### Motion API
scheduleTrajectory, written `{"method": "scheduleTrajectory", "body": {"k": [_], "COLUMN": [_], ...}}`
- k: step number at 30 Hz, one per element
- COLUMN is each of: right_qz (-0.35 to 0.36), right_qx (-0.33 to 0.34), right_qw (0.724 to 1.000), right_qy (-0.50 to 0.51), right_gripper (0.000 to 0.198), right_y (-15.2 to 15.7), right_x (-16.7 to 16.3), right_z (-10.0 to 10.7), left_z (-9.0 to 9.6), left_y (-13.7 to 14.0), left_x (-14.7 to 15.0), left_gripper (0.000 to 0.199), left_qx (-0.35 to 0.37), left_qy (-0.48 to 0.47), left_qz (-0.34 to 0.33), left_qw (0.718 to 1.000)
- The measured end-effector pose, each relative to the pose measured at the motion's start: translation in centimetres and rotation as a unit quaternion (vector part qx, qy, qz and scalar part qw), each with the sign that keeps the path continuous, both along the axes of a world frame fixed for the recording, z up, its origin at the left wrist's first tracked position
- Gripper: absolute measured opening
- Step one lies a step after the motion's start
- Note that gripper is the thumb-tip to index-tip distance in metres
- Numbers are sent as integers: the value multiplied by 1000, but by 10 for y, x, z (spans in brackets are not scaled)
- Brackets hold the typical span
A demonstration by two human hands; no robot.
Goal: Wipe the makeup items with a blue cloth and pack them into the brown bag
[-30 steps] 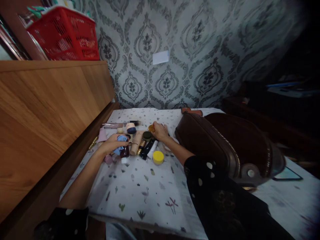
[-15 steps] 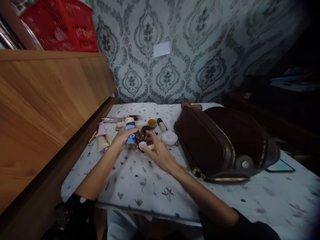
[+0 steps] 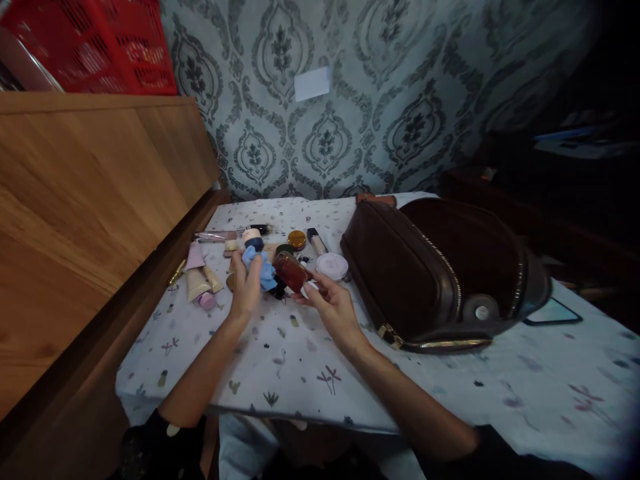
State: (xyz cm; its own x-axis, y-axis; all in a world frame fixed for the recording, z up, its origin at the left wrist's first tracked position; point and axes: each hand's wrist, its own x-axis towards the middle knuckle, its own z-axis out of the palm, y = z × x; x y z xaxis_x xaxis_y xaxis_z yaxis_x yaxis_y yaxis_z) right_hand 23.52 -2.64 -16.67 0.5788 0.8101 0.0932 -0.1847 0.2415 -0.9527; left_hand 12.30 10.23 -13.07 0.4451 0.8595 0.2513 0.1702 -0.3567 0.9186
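My left hand [image 3: 246, 285] is closed on a crumpled blue cloth [image 3: 261, 267]. In my right hand [image 3: 330, 303] is a dark reddish bottle [image 3: 291, 272] with a white cap, held by the cap end and tilted above the table. The cloth is close beside the bottle's far end. Around my hands lie cosmetics: a jar with a cream lid [image 3: 253, 238], a gold-lidded jar [image 3: 297, 239], a round white compact [image 3: 332, 267] and a tube with a black cap [image 3: 316, 241]. Several squeeze tubes [image 3: 197, 283] rest left of my left hand.
A large dark brown bag [image 3: 400, 267] gapes at the right, with a phone [image 3: 555, 312] beyond it. Wooden furniture [image 3: 100, 200] borders the left, carrying a red basket [image 3: 95, 47]. Patterned wallpaper [image 3: 325, 147] rises behind the printed tablecloth [image 3: 280, 393].
The bottle has moved away from the cloth, and its reddish body now shows more. My right hand has shifted slightly right and down. The view has shifted a little.
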Motion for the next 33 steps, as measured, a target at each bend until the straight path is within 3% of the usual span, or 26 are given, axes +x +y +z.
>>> {"method": "scheduleTrajectory", "body": {"k": [2, 4, 6, 7, 9, 11, 16, 18, 21, 25, 27, 30, 33], "right_qz": [11, 13, 12, 16, 36, 61, 78, 72, 47, 17, 17, 23, 43], "right_qx": [0, 1, -1, -3, -10, -16, -13, -8, 0, -9, -14, -18, -20], "right_qw": [1000, 1000, 1000, 1000, 999, 998, 997, 997, 995, 977, 971, 975, 989], "right_qy": [-2, -15, -25, -24, -13, -4, -12, -29, -88, -210, -236, -221, -142], "right_gripper": [61, 58, 55, 54, 53, 51, 54, 52, 45, 33, 33, 41, 46], "right_y": [-2, -3, -6, -7, -9, -11, -9, -8, -7, -9, -10, -10, -9], "right_x": [-1, -1, -1, -1, -1, -2, -5, -7, -9, -10, -10, -11, -11], "right_z": [0, -1, 0, 0, 2, 4, 3, 2, -1, -3, -5, -8, -9], "left_z": [-5, -11, -16, -18, -21, -21, -14, -10, -6, -6, -5, -3, -1], "left_y": [-16, -31, -36, -35, -25, -7, 29, 28, 8, -17, -17, -4, 11], "left_x": [-1, 2, 7, 9, 12, 11, -4, -12, -16, -11, -9, -13, -18], "left_gripper": [23, 14, 10, 10, 9, 8, 11, 13, 14, 15, 15, 17, 21], "left_qx": [227, 412, 509, 532, 543, 517, 336, 305, 400, 565, 571, 496, 367], "left_qy": [-35, -34, -1, 14, 36, 57, 61, 32, -5, 68, 102, 122, 118], "left_qz": [3, -74, -137, -140, -104, -48, 56, 73, 25, -128, -121, -67, -32], "left_qw": [973, 908, 850, 835, 832, 853, 938, 949, 916, 812, 805, 857, 922]}}
